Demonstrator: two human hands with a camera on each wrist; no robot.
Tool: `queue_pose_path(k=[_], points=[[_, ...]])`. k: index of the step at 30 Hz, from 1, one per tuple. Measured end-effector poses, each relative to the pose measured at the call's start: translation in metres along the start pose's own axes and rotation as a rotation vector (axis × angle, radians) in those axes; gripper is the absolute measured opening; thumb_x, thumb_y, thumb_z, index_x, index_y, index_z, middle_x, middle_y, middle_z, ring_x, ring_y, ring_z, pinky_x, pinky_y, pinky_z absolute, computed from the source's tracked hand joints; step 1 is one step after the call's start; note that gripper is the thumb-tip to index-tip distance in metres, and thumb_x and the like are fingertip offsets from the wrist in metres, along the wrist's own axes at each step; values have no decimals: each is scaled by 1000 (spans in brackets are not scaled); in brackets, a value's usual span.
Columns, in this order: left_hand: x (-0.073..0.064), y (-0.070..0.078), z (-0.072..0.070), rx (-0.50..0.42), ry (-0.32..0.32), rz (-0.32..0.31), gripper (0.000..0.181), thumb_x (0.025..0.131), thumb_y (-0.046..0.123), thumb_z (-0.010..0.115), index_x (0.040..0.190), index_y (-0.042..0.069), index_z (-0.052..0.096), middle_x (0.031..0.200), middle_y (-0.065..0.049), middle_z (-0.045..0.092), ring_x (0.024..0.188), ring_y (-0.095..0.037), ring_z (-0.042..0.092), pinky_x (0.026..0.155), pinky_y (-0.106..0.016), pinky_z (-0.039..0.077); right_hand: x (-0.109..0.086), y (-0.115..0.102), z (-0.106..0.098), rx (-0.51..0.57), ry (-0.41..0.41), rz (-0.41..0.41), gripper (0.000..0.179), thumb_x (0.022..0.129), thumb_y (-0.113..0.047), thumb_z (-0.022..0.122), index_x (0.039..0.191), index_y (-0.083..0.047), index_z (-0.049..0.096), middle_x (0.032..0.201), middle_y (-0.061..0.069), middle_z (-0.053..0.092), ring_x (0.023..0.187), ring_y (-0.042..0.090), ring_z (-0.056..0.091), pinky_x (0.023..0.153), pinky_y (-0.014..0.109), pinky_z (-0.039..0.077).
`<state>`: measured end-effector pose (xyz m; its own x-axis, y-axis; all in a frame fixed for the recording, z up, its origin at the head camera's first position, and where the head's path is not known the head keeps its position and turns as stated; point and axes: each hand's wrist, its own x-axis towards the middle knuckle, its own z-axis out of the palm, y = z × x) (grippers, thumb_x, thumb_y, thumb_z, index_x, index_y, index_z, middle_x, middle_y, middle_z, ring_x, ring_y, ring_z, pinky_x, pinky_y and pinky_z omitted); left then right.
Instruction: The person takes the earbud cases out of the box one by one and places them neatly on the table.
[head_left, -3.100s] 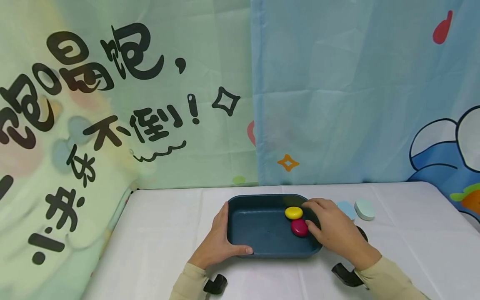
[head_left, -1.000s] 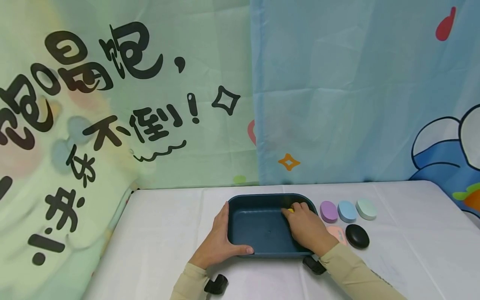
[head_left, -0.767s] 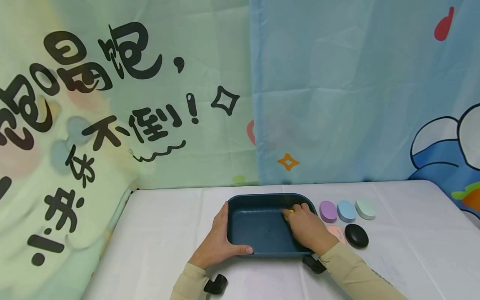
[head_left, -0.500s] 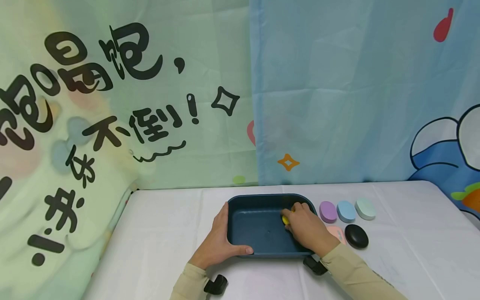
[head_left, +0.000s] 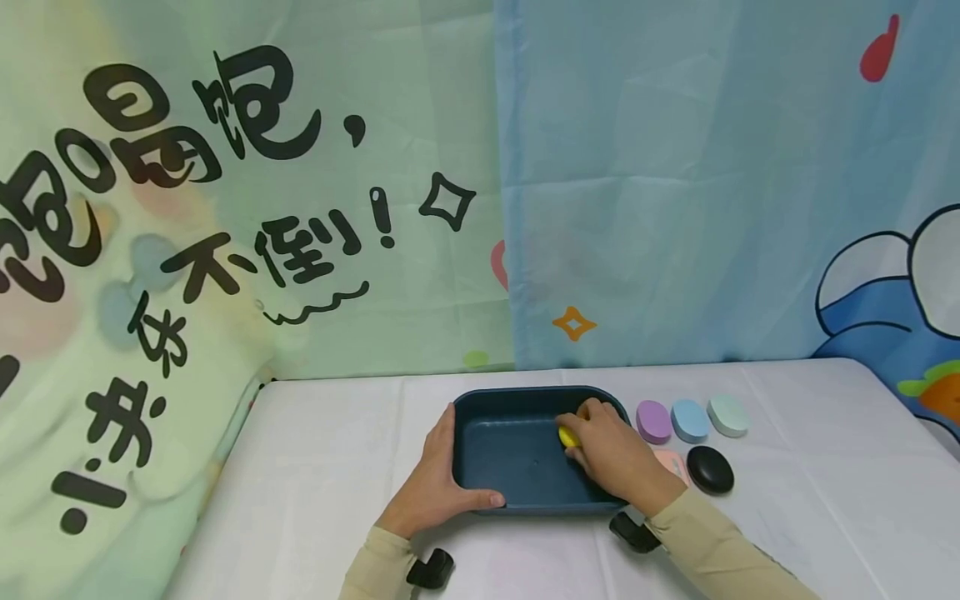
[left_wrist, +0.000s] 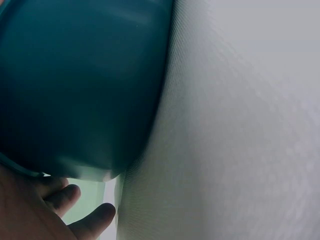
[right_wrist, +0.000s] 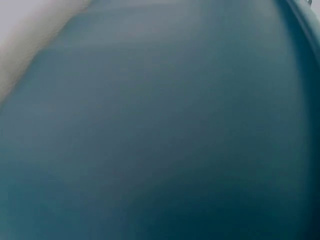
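A dark blue rectangular tray [head_left: 506,454] stands on the white tabletop. My left hand [head_left: 433,487] rests against its near left corner, fingers straight along the left wall and thumb along the front rim. In the left wrist view, stretched fingers [left_wrist: 95,222] show beside the tray's outer wall [left_wrist: 85,80]. My right hand [head_left: 613,450] reaches into the tray's right half and pinches a yellow rounded disc [head_left: 568,437] between thumb and fingers. The disc stands tilted, partly covered by the fingers. The tray's wall [right_wrist: 160,120] fills most of the right wrist view, where no hand shows.
Right of the tray lie a purple disc [head_left: 654,422], a light blue disc [head_left: 690,421] and a pale green disc [head_left: 727,416] in a row. Nearer stand a black oval [head_left: 710,470] and a pink piece [head_left: 672,463], partly behind my right forearm. Printed curtains hang behind the table [head_left: 300,467].
From the tray's right edge my right hand has moved left and taken the yellow disc, which has since tilted up. The dark red piece seen earlier is hidden. My left hand has stayed put.
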<state>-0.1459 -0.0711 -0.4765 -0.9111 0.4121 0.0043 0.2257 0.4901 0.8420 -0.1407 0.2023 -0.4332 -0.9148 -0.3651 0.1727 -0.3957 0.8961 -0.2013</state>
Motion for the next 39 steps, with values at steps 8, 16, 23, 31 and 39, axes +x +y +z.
queue_pose_path(k=[8,16,23,31,39], points=[[0,0,0,5,-5,-16,134,73,51,88,163,14,-5,169,-5,0,154,-25,4,116,-55,27,-4,2,-7,44,21,18,34,88,-16,80,118,-6,70,103,15,57,90,30,56,77,43,53],[1,-1,1,8,-3,6,133,74,49,88,163,16,-6,169,-8,1,154,-25,4,116,-55,27,-10,4,-15,115,20,56,37,88,-17,80,121,-5,69,107,15,59,93,28,56,80,43,55],[0,1,0,4,1,11,133,74,48,88,162,19,-6,169,-9,1,154,-24,2,116,-56,25,-15,6,-20,118,50,49,38,85,-19,83,119,-5,70,110,14,60,96,30,57,83,46,55],[0,0,0,1,9,19,134,73,46,89,162,18,-6,169,-10,1,154,-24,3,116,-56,26,-20,7,-25,123,77,28,39,83,-17,85,117,-5,70,109,13,61,95,29,56,82,46,55],[0,0,-1,0,-2,10,134,73,50,88,163,17,-6,169,-8,1,154,-25,3,116,-56,26,-27,7,-33,128,62,46,39,84,-17,84,119,-5,71,110,13,61,95,28,57,82,45,54]])
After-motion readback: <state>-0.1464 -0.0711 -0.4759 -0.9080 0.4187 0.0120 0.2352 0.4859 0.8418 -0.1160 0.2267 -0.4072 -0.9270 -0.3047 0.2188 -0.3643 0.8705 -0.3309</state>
